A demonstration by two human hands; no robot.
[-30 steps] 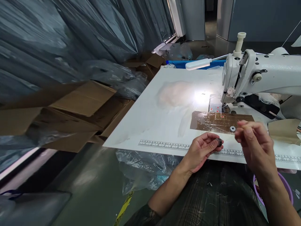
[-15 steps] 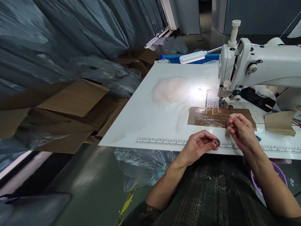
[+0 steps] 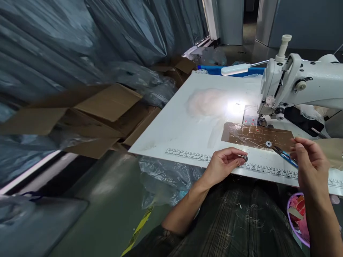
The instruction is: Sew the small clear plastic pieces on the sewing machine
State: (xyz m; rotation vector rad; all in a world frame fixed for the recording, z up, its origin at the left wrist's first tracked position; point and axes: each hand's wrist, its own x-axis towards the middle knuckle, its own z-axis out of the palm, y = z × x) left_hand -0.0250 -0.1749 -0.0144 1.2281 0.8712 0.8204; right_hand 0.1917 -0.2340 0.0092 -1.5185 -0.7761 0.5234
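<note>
Apparent part-handling step: the left hand point(image 3: 223, 165) pinches a small metal part point(image 3: 245, 157) near the ruled counter point(image 3: 182, 130) edge; the right hand's point(image 3: 311, 160) grip is indeterminable; the next move likely demands steadiness.

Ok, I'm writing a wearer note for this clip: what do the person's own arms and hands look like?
The left hand and right hand are bare, with no gloves on the fingers. The left arm has a dark sleeve ending near the elbow; the right forearm shows no sleeve to the picture's edge. No watch or bracelet shows.
</note>
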